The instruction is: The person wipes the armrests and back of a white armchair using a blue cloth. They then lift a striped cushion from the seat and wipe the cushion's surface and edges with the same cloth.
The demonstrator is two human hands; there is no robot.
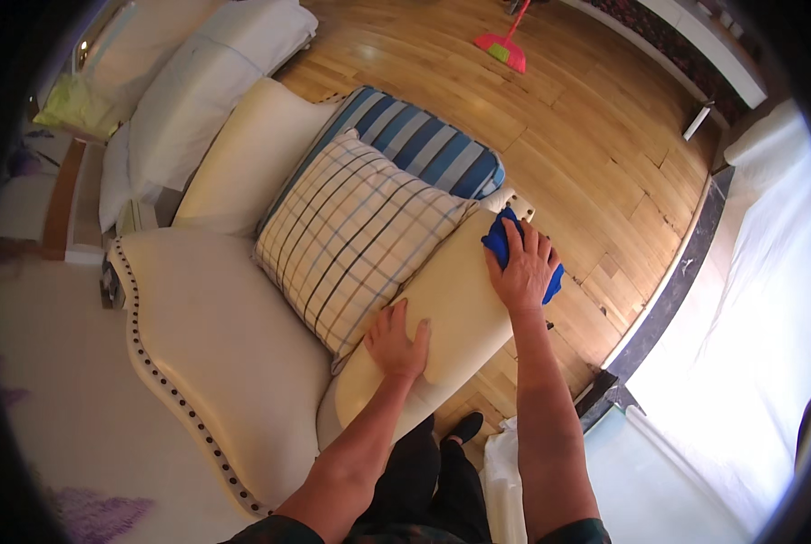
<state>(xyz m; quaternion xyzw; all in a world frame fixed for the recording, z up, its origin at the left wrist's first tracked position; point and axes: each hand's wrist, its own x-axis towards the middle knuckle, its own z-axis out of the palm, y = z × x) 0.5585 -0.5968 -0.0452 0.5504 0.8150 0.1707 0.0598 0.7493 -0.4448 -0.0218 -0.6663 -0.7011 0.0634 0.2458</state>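
My right hand (524,272) presses a bunched blue cloth (504,239) onto the far end of the rolled arm of a cream upholstered armchair (439,299). Resting on the same arm, nearer to me, my left hand (399,340) is bare, its fingers apart beside the edge of a plaid cushion (358,238). That cushion leans against the inner side of the arm, over a blue striped seat cushion (439,146). Dark nailheads line the curved back of the chair.
A red broom (504,51) stands on the wooden floor (582,136) beyond the chair. White-covered furniture (194,95) lies at the upper left. White sheeting (752,272) hangs at the right, past a dark stone floor edge (677,292). My feet are below the chair arm.
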